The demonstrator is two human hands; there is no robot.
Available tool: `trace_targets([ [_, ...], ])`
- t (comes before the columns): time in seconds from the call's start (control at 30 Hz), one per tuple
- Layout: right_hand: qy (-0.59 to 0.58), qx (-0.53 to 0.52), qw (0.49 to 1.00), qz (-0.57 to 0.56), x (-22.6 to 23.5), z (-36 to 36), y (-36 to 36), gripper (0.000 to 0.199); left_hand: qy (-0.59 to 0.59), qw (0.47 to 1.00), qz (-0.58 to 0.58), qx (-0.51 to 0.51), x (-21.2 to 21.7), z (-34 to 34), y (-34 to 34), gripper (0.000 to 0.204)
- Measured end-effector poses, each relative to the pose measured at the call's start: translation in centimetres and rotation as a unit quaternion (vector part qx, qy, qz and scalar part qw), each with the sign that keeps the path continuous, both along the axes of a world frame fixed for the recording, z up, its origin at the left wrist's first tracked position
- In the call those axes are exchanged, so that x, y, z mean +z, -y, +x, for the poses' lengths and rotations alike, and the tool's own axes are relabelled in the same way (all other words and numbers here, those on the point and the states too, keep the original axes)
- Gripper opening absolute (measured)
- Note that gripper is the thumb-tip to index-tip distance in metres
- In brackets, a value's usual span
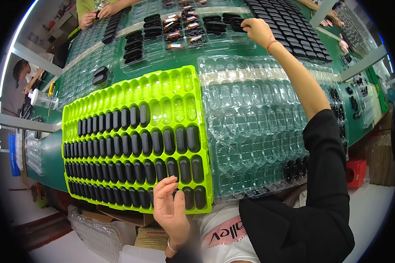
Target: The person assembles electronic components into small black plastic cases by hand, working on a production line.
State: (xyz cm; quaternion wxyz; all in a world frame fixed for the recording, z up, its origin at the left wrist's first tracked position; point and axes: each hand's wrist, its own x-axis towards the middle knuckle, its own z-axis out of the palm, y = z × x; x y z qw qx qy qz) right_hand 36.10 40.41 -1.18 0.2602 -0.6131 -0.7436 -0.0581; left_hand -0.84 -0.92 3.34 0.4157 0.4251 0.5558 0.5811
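My right hand [260,33] reaches far out over a clear tray. Its thumb and fingers pinch the end of a black oval case [237,24], at the edge of a cluster of similar cases. Close to my body, my left hand [172,212] hovers over the near edge of a lime-green tray [204,144]. Its fingers are bent, with the thumb apart and nothing visibly held. Rows of black oval cases [136,143] fill much of the green tray; the far row and parts of the second have bare pockets. My left hand covers part of the nearest row.
Stacked clear blister trays [250,118] lie right of the green tray, with a few shiny black pieces [296,168] in the near corner. Small red-and-white parts [173,34] sit in the far clear tray. Another person's hands [102,11] work across the green table [162,61].
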Motion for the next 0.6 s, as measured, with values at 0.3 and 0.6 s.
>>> trace_targets([
  [0.3, -0.006, 0.078, 0.997, -0.011, -1.9, -0.4, -3.6, 0.015, -0.133, 0.991, 0.006, 0.031, 0.1, -5.0, -0.5, 0.02],
  [0.6, -0.117, 0.11, 0.987, -0.024, -2.1, 0.4, -2.7, 0.017, -0.189, 0.979, 0.057, 0.047, 1.1, -7.4, -1.9, 0.023],
])
